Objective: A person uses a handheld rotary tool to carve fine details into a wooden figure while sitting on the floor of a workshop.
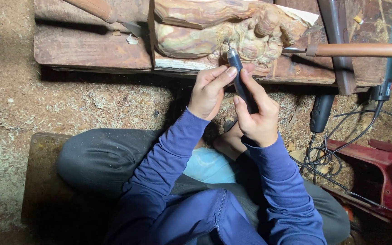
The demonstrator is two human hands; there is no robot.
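Sawdust floor [19, 90]: left of frame, covered in chips.
Left hand [208, 90]: centre, fingertips pinching the rotary tool's barrel, apparently to steady it.
Rotary tool [240, 79]: tip touching the carved wood [232, 31], upper centre.
Right hand [257, 115]: fingers wrapped round the tool's lower body.

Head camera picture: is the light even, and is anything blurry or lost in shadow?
Head view: light falls strongest on the wood carving and both hands, left hand and right hand, on the dark rotary tool; the lower corners sink into deep shadow; edges bend slightly as with a wide lens; no evident motion blur.
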